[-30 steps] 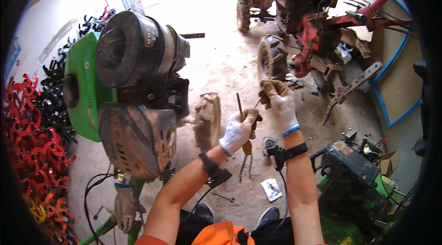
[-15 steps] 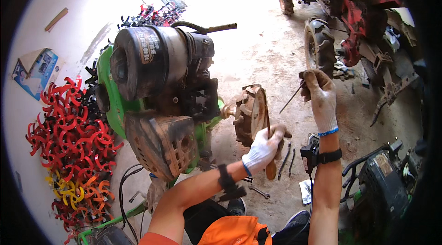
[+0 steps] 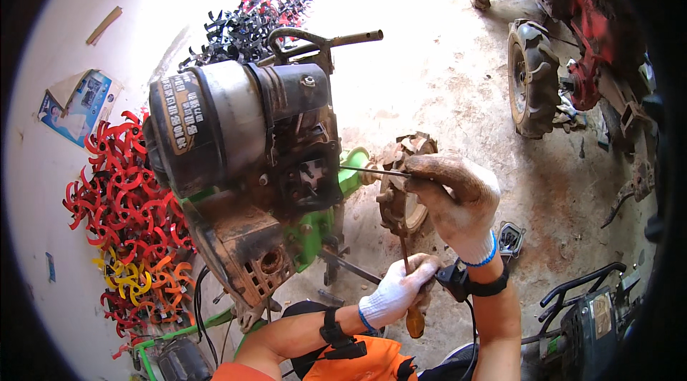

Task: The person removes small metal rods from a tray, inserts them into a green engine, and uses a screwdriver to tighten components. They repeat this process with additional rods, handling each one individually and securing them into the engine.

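A small engine point(image 3: 232, 113) with a black-and-grey cylindrical housing sits on a green machine frame point(image 3: 308, 241). My right hand point(image 3: 461, 198), in a soiled white glove, pinches a thin dark metal rod point(image 3: 376, 171). Its far end points left at the engine's exposed dark side recess point(image 3: 311, 177); whether it touches cannot be told. Lower down, my left hand point(image 3: 397, 294), also gloved, is closed around a screwdriver point(image 3: 415, 324). The amber handle shows below the fist, and the shaft rises toward the lugged wheel point(image 3: 393, 191) behind.
Red, yellow and orange curved tiller blades point(image 3: 136, 202) are heaped along the left wall, with black ones point(image 3: 236, 30) farther back. A red machine point(image 3: 590, 52) with a lugged tyre point(image 3: 533, 80) stands far right. Another dark machine point(image 3: 590, 316) is near right. A metal part point(image 3: 510, 238) lies on the floor.
My right hand has moved left and closer to the engine, its rod swinging to point at the side recess. My left hand is slightly lower, still holding the screwdriver. The view has shifted.
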Action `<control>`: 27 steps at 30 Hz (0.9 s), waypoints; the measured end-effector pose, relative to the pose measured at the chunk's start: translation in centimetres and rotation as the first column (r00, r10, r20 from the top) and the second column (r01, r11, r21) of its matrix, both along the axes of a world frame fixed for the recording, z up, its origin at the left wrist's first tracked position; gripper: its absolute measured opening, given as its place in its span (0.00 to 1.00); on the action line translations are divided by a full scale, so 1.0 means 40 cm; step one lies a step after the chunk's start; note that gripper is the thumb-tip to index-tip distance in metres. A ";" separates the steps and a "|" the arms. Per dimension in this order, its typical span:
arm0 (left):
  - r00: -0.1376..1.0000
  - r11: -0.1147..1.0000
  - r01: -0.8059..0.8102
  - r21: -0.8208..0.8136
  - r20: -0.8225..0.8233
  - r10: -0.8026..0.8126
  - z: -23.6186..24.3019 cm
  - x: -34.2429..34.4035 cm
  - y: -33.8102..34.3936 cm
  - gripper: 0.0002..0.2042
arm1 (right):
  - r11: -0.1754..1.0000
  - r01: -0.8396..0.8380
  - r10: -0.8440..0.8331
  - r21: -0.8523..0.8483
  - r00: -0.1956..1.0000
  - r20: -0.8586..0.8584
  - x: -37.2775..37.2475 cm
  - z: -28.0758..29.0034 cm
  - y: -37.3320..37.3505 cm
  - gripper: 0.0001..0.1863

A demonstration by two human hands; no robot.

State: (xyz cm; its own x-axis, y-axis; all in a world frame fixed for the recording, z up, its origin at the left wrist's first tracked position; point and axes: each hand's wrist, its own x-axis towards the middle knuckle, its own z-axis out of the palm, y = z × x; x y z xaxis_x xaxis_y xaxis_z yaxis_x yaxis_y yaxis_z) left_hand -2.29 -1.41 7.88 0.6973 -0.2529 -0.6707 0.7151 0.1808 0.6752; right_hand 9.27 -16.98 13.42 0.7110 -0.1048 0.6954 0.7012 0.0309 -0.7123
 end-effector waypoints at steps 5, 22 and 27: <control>0.995 0.993 -0.101 0.061 -0.013 0.102 -0.032 0.021 0.027 0.12 | 0.998 -0.059 0.060 -0.030 0.997 0.038 0.016 -0.004 0.006 0.17; 0.977 0.976 -0.215 -0.033 -0.016 0.214 -0.015 0.046 0.073 0.12 | 0.999 -0.046 0.049 -0.023 0.992 0.116 0.029 0.005 0.051 0.16; 0.979 0.975 -0.205 -0.090 -0.011 0.205 0.000 0.039 0.082 0.10 | 0.979 -0.176 0.183 -0.103 0.981 0.064 0.012 -0.005 -0.012 0.15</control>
State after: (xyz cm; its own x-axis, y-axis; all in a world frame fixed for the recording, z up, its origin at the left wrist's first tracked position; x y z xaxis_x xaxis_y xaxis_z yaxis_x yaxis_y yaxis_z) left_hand -0.72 1.86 7.88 0.7395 -0.1639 -0.6529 0.6575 0.3837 0.6484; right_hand 9.76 -17.44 13.23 0.6592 0.0899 0.7466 0.7405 0.0949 -0.6653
